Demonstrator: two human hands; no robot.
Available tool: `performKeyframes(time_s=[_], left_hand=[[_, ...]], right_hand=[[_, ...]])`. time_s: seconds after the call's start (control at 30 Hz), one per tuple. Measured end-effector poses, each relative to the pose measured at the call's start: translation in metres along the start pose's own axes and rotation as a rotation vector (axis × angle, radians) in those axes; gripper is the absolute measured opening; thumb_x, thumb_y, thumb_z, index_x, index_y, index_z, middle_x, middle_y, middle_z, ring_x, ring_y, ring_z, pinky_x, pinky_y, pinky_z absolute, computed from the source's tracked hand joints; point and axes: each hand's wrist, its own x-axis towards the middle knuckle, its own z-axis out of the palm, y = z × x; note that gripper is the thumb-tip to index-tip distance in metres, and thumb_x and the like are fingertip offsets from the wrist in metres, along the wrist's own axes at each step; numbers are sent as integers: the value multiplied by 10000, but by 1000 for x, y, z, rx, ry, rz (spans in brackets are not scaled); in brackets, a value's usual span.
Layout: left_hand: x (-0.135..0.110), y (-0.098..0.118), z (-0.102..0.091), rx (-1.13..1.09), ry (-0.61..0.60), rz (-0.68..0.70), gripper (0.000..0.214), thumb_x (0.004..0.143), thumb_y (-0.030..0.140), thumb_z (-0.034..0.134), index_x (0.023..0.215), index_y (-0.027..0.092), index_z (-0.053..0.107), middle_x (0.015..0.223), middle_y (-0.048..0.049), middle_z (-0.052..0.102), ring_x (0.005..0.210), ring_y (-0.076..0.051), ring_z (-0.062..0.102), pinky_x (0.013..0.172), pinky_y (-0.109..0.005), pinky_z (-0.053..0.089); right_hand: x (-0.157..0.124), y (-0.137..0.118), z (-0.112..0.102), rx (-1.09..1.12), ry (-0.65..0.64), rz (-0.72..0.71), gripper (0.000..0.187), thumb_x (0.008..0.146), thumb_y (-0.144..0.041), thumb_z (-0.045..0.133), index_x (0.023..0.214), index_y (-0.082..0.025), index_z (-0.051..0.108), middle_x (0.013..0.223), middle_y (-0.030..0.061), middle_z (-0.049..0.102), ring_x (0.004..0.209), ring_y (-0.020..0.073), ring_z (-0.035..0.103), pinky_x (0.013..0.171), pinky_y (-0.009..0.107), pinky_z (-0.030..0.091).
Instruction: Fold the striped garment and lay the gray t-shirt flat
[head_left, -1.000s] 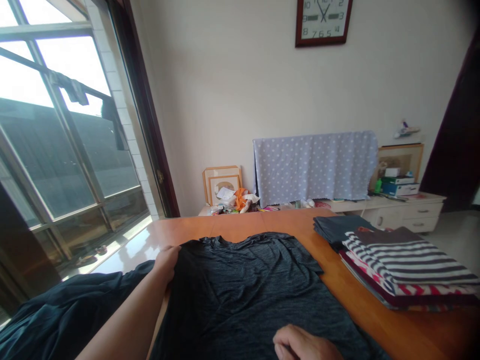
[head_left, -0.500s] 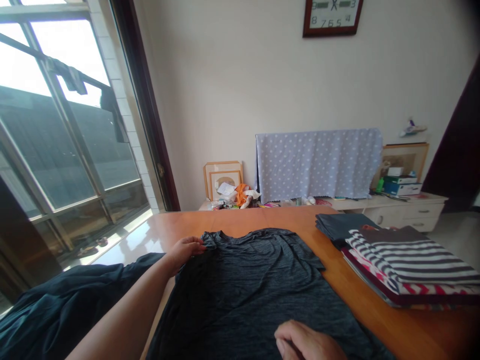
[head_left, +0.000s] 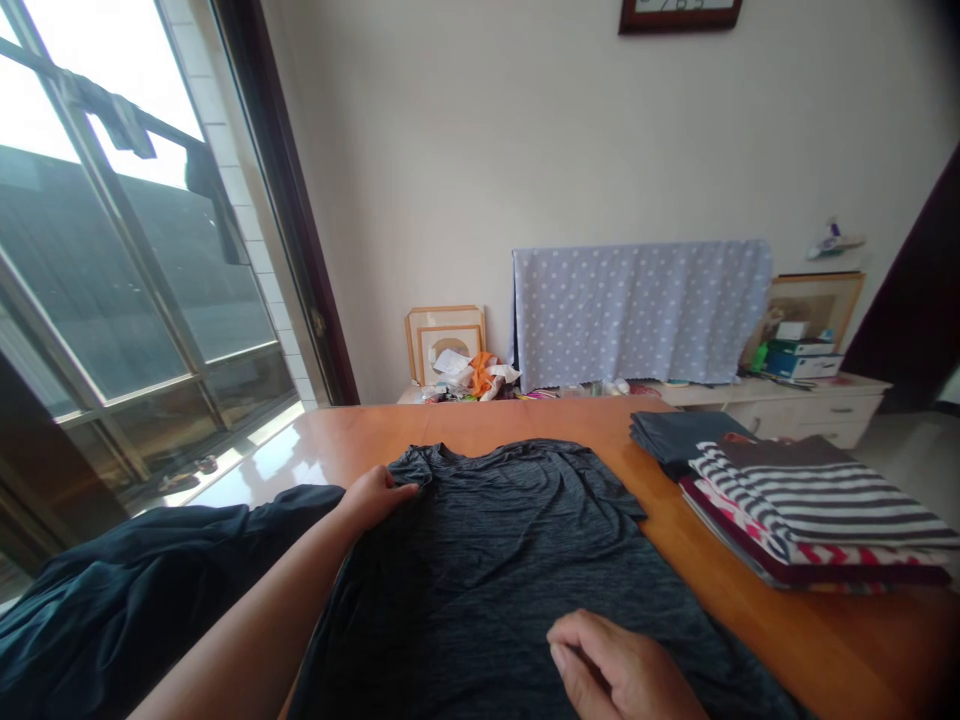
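A dark grey heathered T-shirt [head_left: 517, 540] lies spread flat on the orange wooden table [head_left: 757, 610], collar toward the far side. My left hand [head_left: 375, 496] rests on its left shoulder near the collar, fingers pinched on the fabric. My right hand [head_left: 615, 668] lies on the shirt's lower right part at the near edge, fingers curled and pressed on the cloth.
A stack of folded clothes [head_left: 810, 510], striped on top, sits on the table at right. A dark blue-black garment [head_left: 127, 600] lies heaped at left. Behind the table stand a dotted cloth [head_left: 637, 310], picture frames [head_left: 442, 340] and a low cabinet [head_left: 817, 410]. A large window [head_left: 112, 250] fills the left.
My left hand has slid along the shirt's left shoulder toward the collar. The right hand stays on the lower part. The view has tilted downward.
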Motion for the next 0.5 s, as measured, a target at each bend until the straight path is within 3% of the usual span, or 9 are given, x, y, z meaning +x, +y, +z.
performKeyframes(time_s=[0.07, 0.13, 0.37, 0.5], left_hand=[[2, -3, -4, 10, 7, -52, 310, 769, 504, 670, 752, 207, 582, 684, -46, 649, 664, -220, 618, 554, -284, 371], [3, -6, -6, 8, -17, -95, 253, 794, 433, 639, 701, 206, 578, 602, -34, 612, 587, -205, 594, 522, -284, 360], [-3, -3, 2, -126, -107, -113, 271, 567, 314, 833, 604, 207, 587, 519, 25, 559, 527, -168, 552, 461, -255, 331], [-8, 4, -1, -341, -31, -143, 162, 608, 247, 776, 648, 205, 624, 538, 15, 589, 547, -185, 602, 475, -259, 410]], right_hand=[[0, 0, 0, 14, -5, 3, 216, 977, -318, 454, 940, -250, 655, 795, -23, 669, 723, 118, 651, 682, 222, 432], [0, 0, 0, 22, -6, 6, 212, 975, -318, 457, 942, -251, 655, 792, -26, 667, 718, 117, 648, 679, 222, 429], [0, 0, 1, 9, -3, 8, 204, 967, -316, 465, 920, -253, 653, 789, -26, 676, 703, 118, 640, 663, 219, 428], [1, 2, 0, 6, -11, 12, 217, 969, -334, 459, 915, -248, 651, 783, -17, 676, 705, 129, 642, 664, 224, 437]])
